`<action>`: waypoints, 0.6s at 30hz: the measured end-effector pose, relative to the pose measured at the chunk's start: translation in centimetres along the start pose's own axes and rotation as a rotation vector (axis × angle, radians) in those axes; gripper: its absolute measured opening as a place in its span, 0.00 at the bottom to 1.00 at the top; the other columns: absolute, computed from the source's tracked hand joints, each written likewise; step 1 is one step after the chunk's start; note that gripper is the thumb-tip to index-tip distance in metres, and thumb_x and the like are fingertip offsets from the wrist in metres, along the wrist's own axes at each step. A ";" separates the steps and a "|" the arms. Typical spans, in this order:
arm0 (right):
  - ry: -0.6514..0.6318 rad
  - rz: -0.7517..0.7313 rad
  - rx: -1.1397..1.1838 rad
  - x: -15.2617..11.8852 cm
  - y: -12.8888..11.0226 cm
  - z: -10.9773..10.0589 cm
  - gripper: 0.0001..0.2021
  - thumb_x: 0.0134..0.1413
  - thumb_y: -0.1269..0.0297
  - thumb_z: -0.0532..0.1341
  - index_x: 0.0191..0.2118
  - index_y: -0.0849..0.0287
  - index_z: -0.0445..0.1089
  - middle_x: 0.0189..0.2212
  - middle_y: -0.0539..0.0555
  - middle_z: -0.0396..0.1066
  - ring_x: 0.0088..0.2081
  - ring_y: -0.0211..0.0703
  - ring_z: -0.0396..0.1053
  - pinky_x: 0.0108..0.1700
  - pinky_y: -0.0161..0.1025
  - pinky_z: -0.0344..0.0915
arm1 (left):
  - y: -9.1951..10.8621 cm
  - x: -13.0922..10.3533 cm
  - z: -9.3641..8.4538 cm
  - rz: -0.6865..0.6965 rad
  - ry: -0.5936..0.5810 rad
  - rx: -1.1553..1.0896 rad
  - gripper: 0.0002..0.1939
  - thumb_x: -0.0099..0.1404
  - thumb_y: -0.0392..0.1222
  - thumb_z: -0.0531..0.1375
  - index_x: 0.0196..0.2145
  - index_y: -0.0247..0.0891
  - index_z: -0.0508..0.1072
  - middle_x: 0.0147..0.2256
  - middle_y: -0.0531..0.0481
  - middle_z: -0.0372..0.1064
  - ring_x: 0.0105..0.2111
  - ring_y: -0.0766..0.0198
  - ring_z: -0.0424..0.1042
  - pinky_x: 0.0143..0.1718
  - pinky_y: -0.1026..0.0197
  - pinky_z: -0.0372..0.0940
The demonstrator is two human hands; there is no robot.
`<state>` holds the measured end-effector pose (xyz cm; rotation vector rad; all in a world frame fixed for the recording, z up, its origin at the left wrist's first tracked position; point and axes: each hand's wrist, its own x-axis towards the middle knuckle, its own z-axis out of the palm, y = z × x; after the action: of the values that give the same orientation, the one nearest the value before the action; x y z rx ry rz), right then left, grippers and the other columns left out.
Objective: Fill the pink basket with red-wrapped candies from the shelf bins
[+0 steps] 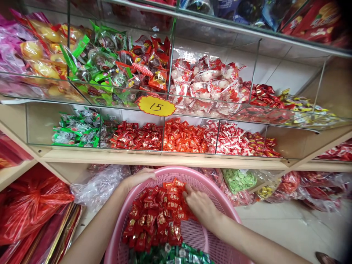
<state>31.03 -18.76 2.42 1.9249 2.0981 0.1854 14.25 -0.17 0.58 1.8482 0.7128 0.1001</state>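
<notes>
A pink plastic basket [115,223] with perforated sides is below the shelves. My left hand [140,178] is closed over its far left rim. Inside lie dark red wrapped candies [148,220], brighter orange-red wrapped candies [173,196] and, at the near side, green wrapped candies [170,255]. My right hand [199,203] reaches into the basket from the right, its bent fingers closed at the edge of the orange-red candies. Its fingertips are partly hidden among the wrappers.
Glass-divided shelves hold sorted candies, including orange-red packets [184,137] and green packets [78,130]. A yellow price tag [156,106] reads 15. A wooden shelf edge [165,159] runs just beyond the basket. Bagged candies [239,180] and a red plastic bag [33,201] lie low down.
</notes>
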 end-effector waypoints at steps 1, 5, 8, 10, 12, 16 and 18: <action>0.014 -0.006 -0.020 0.1 -0.2 0.2 0.12 0.48 0.81 0.51 0.35 0.62 0.67 0.41 0.60 0.65 0.34 0.44 0.67 0.25 0.36 0.64 | 0.0 0.0 0.0 0.008 0.000 0.002 0.20 0.49 0.44 0.51 0.39 0.35 0.71 0.36 0.53 0.70 0.40 0.57 0.63 0.42 0.61 0.54; 0.041 0.002 -0.086 0.4 -0.4 0.7 0.14 0.45 0.83 0.52 0.36 0.63 0.66 0.38 0.60 0.67 0.33 0.43 0.67 0.25 0.35 0.65 | 0.2 -0.1 0.0 0.024 0.024 0.010 0.17 0.49 0.43 0.52 0.35 0.35 0.72 0.34 0.53 0.70 0.38 0.58 0.64 0.40 0.62 0.55; 0.063 0.013 -0.080 0.5 -0.5 0.9 0.15 0.43 0.84 0.53 0.37 0.63 0.65 0.35 0.59 0.67 0.31 0.42 0.68 0.25 0.35 0.65 | 0.3 -0.3 0.0 0.002 0.026 -0.016 0.18 0.49 0.43 0.52 0.36 0.35 0.72 0.32 0.53 0.70 0.36 0.59 0.65 0.36 0.63 0.56; 0.067 0.033 -0.066 0.6 -0.5 1.1 0.15 0.43 0.84 0.53 0.38 0.63 0.64 0.34 0.58 0.67 0.30 0.41 0.68 0.23 0.34 0.64 | 0.3 -0.4 0.0 0.001 0.010 -0.039 0.19 0.49 0.43 0.52 0.37 0.35 0.72 0.31 0.53 0.70 0.34 0.59 0.65 0.35 0.63 0.57; 0.061 0.057 -0.060 0.6 -0.6 1.2 0.18 0.42 0.84 0.53 0.40 0.62 0.63 0.35 0.58 0.66 0.29 0.40 0.68 0.22 0.32 0.63 | 0.3 -0.5 0.0 0.015 0.005 -0.047 0.18 0.49 0.44 0.52 0.36 0.35 0.72 0.31 0.53 0.70 0.34 0.59 0.65 0.35 0.63 0.56; 0.042 0.069 0.053 0.4 0.4 -0.8 0.17 0.43 0.76 0.58 0.44 0.62 0.61 0.37 0.59 0.66 0.31 0.42 0.68 0.25 0.34 0.63 | 0.1 -0.5 0.1 0.016 0.033 -0.075 0.17 0.48 0.44 0.53 0.35 0.35 0.73 0.33 0.52 0.70 0.37 0.58 0.64 0.39 0.62 0.56; 0.095 0.033 0.209 0.7 1.9 -2.9 0.16 0.44 0.67 0.60 0.42 0.62 0.61 0.36 0.57 0.66 0.31 0.42 0.67 0.29 0.36 0.63 | 0.0 -0.5 0.1 -0.007 0.036 -0.102 0.18 0.48 0.44 0.53 0.35 0.35 0.73 0.34 0.51 0.70 0.38 0.57 0.64 0.40 0.61 0.55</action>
<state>31.96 -17.59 5.67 2.1089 2.2261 0.0676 13.91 -0.49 0.65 1.7504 0.7262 0.1631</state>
